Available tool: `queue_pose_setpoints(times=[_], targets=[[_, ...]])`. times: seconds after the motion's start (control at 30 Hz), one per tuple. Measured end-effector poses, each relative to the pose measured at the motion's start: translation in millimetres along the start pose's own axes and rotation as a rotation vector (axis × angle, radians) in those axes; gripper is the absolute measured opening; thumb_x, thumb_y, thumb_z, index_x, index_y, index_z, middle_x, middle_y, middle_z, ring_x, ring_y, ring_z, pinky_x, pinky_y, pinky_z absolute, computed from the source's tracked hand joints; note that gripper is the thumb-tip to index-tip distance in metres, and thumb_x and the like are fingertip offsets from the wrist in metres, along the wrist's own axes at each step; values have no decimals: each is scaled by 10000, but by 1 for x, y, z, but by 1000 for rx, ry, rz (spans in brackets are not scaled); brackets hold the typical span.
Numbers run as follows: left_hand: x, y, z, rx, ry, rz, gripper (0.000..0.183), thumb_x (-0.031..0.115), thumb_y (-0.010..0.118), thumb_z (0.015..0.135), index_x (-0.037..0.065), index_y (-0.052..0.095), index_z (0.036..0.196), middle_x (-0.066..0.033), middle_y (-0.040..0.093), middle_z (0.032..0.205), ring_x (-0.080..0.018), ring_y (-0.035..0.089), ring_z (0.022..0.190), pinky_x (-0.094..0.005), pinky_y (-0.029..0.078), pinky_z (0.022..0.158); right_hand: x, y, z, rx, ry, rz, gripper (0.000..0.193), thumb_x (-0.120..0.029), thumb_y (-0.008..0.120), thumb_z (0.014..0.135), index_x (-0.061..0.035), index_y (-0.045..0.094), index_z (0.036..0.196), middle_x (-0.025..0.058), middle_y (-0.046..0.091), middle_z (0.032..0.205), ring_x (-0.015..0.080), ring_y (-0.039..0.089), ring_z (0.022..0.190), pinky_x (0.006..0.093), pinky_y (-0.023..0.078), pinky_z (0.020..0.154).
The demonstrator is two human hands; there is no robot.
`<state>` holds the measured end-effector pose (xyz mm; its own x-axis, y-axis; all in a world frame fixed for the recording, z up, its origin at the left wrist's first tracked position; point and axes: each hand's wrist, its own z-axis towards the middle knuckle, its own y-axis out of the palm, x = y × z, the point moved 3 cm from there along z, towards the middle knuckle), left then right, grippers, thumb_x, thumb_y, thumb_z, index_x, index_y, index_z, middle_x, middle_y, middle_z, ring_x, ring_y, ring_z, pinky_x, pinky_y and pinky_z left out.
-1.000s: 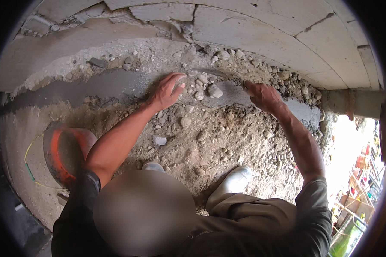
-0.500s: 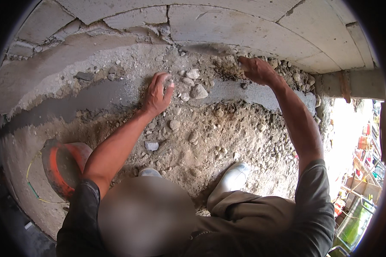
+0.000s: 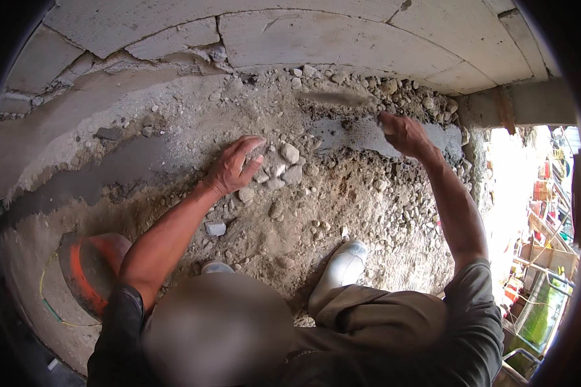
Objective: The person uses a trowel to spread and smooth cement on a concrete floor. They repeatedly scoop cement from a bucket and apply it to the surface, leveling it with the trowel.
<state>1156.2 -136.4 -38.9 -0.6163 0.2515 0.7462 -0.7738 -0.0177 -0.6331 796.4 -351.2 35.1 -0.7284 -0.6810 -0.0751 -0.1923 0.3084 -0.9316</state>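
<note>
My right hand [image 3: 405,134] is closed round the handle of a trowel. The trowel's long blade [image 3: 332,99] points left, smeared by motion, over loose gravel near the wall foot. My left hand [image 3: 235,166] is low over the rubble, thumb and fingers apart, cupped against a small heap of pale stones [image 3: 290,153]. Whether its fingertips touch a stone is hard to make out. A grey mortar strip [image 3: 348,135] runs beneath and beside my right hand. Another grey stretch of mortar [image 3: 103,171] lies to the left, with dirt and stones between the two.
A wall of pale blocks [image 3: 329,39] curves across the far side. An orange-and-black bucket [image 3: 93,271] stands by my left arm. A white block piece [image 3: 215,228] lies before my pale boots [image 3: 342,264]. Cluttered materials [image 3: 542,271] lie beyond the right edge.
The trowel has come away from the wall toward me. My left hand and the stone heap are nearer to me, and dirt now covers part of the grey strip. The view has shifted slightly.
</note>
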Motion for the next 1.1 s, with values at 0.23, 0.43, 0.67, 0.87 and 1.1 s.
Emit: queue_pose_setpoints(times=[0.23, 0.43, 0.67, 0.87, 1.1], targets=[[-24, 26, 48, -157, -441, 640, 750, 554, 354, 1011, 34, 272, 1544, -205, 276, 1588, -395, 213, 1482, -557, 129, 1208, 9, 46, 15, 0, 124, 321, 145, -92, 481, 943, -107, 506, 1085, 66, 574, 704, 188, 560, 555, 299, 487, 449], [-5, 43, 87, -119, -75, 166, 660, 448, 434, 1023, 40, 315, 1528, -230, 379, 1528, -382, 327, 1440, -460, 252, 1196, 27, 32, 0, 86, 26, 78, 207, -59, 507, 927, -122, 523, 1123, 61, 597, 715, 142, 560, 541, 300, 485, 453], [-3, 50, 86, -211, -304, 680, 626, 437, 454, 1014, 31, 396, 1486, -188, 273, 1589, -388, 295, 1446, -493, 248, 1181, 21, 36, 9, 13, 47, 143, 248, -20, 491, 932, -143, 533, 1143, 116, 683, 835, 232, 665, 637, 323, 497, 455], [-3, 44, 95, -174, 1, 403, 640, 456, 443, 1014, 43, 379, 1499, -177, 317, 1575, -391, 255, 1467, -529, 191, 1200, 33, 19, -4, 169, 47, 42, 257, -40, 496, 947, -176, 563, 1155, 104, 676, 823, 208, 635, 586, 354, 491, 448], [20, 66, 38, -299, -33, 634, 705, 507, 421, 1008, 38, 320, 1526, -205, 175, 1618, -382, 135, 1506, -520, 112, 1224, -30, 44, 14, 333, -26, 177, 195, -156, 425, 1057, -90, 550, 1191, 152, 664, 835, 175, 539, 475, 296, 479, 366]])
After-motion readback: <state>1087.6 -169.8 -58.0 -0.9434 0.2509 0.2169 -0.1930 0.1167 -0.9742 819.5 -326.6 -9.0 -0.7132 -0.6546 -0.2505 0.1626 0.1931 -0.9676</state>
